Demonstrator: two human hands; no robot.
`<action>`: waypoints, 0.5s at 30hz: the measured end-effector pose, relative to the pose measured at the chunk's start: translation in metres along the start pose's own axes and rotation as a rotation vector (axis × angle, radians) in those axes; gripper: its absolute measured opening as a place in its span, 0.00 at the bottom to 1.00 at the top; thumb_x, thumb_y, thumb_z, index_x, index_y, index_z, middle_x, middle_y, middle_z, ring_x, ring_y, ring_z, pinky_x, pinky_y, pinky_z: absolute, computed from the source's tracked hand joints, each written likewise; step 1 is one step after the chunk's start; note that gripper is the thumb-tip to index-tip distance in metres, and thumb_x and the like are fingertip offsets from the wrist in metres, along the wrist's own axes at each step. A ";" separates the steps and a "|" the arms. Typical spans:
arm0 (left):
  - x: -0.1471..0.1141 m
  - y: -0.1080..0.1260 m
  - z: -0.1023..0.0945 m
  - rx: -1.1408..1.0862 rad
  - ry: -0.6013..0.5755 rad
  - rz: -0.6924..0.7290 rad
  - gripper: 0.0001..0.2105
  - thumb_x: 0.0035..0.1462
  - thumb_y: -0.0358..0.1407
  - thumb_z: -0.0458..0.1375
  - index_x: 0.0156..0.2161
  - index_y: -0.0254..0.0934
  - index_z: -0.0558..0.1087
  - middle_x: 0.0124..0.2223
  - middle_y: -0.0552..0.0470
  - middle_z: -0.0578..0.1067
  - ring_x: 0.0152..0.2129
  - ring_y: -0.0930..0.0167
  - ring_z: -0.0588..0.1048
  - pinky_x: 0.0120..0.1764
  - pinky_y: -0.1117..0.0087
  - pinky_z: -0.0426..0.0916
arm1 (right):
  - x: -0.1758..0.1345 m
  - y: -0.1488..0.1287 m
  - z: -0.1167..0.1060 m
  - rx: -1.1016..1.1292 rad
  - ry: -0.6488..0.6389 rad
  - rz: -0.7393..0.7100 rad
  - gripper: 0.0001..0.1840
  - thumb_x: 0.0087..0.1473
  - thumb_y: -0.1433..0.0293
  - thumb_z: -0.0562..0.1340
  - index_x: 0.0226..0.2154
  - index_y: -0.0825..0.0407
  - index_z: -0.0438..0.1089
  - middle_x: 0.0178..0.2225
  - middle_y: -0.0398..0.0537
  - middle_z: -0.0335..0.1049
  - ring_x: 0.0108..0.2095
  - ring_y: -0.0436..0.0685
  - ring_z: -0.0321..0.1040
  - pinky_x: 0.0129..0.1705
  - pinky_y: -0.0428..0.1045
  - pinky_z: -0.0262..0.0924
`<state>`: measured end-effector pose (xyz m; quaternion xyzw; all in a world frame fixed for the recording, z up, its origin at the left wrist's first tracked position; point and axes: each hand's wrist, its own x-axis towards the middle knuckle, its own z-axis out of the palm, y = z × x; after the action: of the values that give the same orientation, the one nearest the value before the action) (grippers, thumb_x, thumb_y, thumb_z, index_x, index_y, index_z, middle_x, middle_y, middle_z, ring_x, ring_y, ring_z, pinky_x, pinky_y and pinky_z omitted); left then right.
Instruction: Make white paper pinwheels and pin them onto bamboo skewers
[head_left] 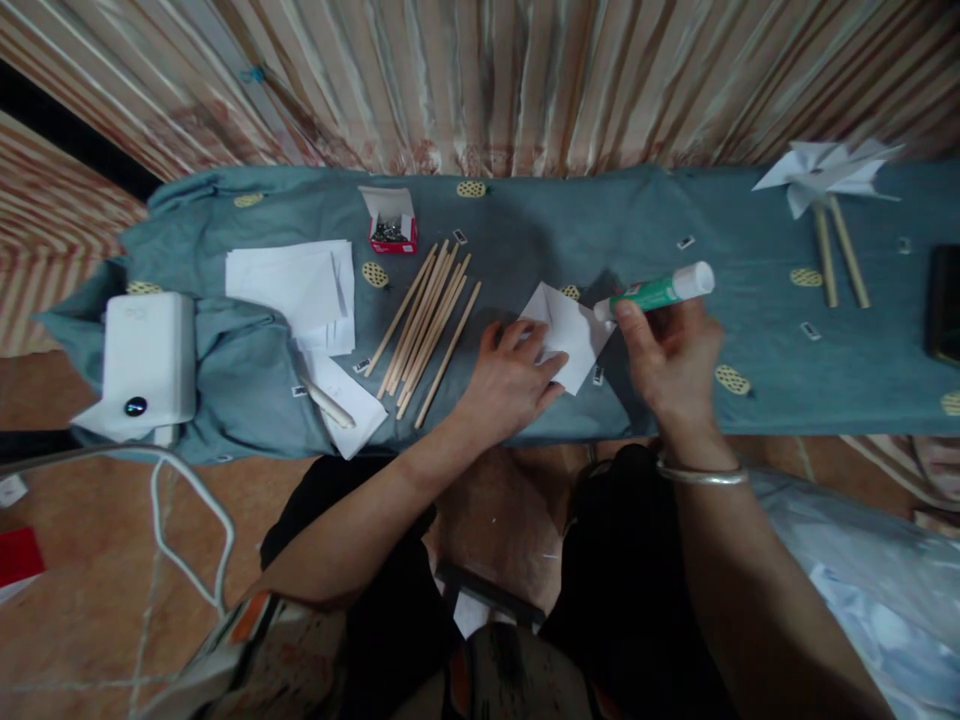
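Observation:
Flat on a square piece of white paper [576,335] rests my left hand [514,375], its fingers spread over the sheet's left side. My right hand [671,355] grips a green and white glue stick [654,293], tilted so that its tip comes close to the paper's upper right edge. Whether the tip touches the sheet I cannot tell. Just left of my left hand lie several thin wooden sticks [427,330] in a loose bundle. At the far right are white paper pinwheels [821,175] on two wooden sticks [847,250].
A small red box [393,235] of metal pieces stands open behind the sticks. White sheets [292,290] and a pen-like white tool [328,403] lie on the left, near a white power bank [148,355] with a cable [217,500]. A dark object [943,305] sits at the right edge.

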<state>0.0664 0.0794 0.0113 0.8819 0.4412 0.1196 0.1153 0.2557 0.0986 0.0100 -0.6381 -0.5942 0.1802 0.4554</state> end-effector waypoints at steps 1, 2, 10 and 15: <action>0.000 -0.001 -0.001 -0.007 -0.004 0.001 0.17 0.61 0.40 0.57 0.54 0.37 0.73 0.61 0.38 0.69 0.59 0.53 0.64 0.58 0.44 0.57 | 0.000 0.000 0.000 0.115 0.020 0.048 0.14 0.54 0.56 0.65 0.34 0.49 0.71 0.33 0.48 0.75 0.36 0.58 0.73 0.42 0.54 0.67; -0.001 -0.002 -0.001 -0.017 -0.004 0.001 0.18 0.62 0.40 0.57 0.55 0.36 0.72 0.61 0.37 0.69 0.59 0.53 0.63 0.58 0.44 0.57 | 0.000 0.001 0.000 0.233 0.034 0.101 0.14 0.52 0.56 0.66 0.33 0.49 0.72 0.32 0.46 0.75 0.35 0.56 0.73 0.41 0.53 0.68; -0.013 -0.019 -0.011 -0.128 0.140 -0.049 0.30 0.57 0.41 0.62 0.62 0.36 0.62 0.65 0.37 0.65 0.64 0.55 0.59 0.65 0.45 0.48 | -0.011 -0.005 -0.005 0.835 -0.021 0.547 0.16 0.36 0.61 0.77 0.25 0.51 0.74 0.25 0.39 0.75 0.26 0.47 0.72 0.31 0.42 0.71; -0.028 -0.033 -0.018 -0.166 0.167 -0.123 0.31 0.52 0.38 0.65 0.61 0.35 0.64 0.62 0.39 0.67 0.60 0.56 0.64 0.62 0.50 0.58 | -0.019 -0.013 -0.012 0.930 -0.058 0.658 0.15 0.39 0.62 0.76 0.25 0.52 0.74 0.25 0.42 0.77 0.26 0.48 0.74 0.32 0.42 0.73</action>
<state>0.0199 0.0777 0.0156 0.8275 0.4912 0.2213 0.1579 0.2525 0.0749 0.0209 -0.5168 -0.2346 0.5727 0.5916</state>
